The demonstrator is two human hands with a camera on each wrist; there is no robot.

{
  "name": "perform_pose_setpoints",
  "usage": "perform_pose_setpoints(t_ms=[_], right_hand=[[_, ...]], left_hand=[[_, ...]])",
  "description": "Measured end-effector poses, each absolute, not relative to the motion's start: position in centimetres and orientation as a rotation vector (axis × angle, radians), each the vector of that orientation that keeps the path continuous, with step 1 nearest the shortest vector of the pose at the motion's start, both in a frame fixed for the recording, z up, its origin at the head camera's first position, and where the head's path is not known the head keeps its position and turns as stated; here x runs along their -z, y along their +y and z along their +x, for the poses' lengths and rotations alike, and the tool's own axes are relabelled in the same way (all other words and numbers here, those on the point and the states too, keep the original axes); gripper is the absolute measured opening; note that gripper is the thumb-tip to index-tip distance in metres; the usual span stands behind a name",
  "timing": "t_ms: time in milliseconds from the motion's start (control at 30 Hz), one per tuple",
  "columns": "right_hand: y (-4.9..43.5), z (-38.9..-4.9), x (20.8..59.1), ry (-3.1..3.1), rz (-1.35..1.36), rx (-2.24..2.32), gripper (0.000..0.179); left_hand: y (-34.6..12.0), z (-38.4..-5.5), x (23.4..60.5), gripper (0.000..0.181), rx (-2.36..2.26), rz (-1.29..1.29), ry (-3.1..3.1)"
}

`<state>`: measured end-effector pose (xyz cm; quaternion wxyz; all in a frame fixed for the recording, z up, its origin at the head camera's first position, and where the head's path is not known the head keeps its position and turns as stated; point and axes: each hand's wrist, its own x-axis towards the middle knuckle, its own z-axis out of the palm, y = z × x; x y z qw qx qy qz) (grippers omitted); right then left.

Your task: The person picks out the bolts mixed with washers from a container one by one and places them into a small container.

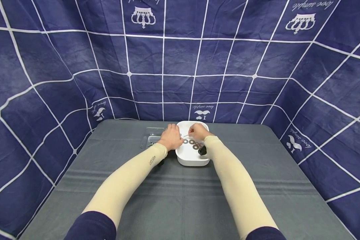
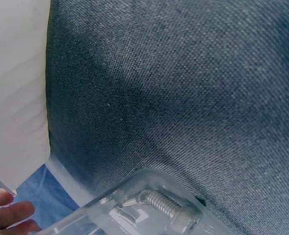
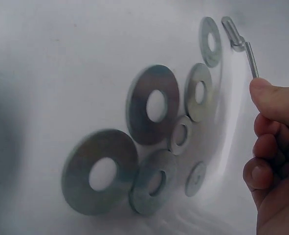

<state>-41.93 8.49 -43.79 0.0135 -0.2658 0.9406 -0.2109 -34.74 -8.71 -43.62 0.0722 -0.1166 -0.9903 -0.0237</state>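
A white tray (image 1: pixel 193 162) holds several flat metal washers (image 3: pixel 152 105). Above its left part, my right hand (image 1: pixel 198 131) pinches a thin threaded screw (image 3: pixel 252 59) between thumb and fingers. Close to the screw's tip lies a bolt (image 3: pixel 233 33), seen in the right wrist view. My left hand (image 1: pixel 172 137) grips the tray's left rim, its thumb reaching inside and its fingers (image 2: pixel 14 215) on the outer side. How firmly the left fingers close is hard to see.
A clear plastic container (image 1: pixel 154 139), partly behind my left hand, stands left of the tray. Metal hardware, including a ribbed fitting (image 2: pixel 164 203), lies in it. The grey cloth-covered table (image 1: pixel 183 200) meets a blue patterned curtain (image 1: pixel 183 90) at the back and sides.
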Motion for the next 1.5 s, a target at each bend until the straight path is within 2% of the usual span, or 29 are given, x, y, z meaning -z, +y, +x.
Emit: perform_pose_setpoints(t_ms=[467, 867, 1200, 1500], right_hand=[[8.6, -41.1, 41.8, 2.967, -0.861, 0.636, 0.008], [8.2, -41.1, 41.1, 2.951, -0.954, 0.714, 0.009], [7.5, -40.7, 40.1, 2.926, -0.934, 0.758, 0.012], [6.8, -40.8, 39.4, 2.942, -0.958, 0.767, 0.013]], left_hand=[[-9.8, -34.7, 43.3, 0.062, 0.035, -0.349, -2.979], [-11.2, -34.1, 43.0, 0.063, 0.049, -0.349, -2.985], [-12.9, -34.0, 42.9, 0.059, 0.099, -0.330, -2.955], [-14.1, -33.9, 42.4, 0.063, 0.104, -0.286, -2.974]])
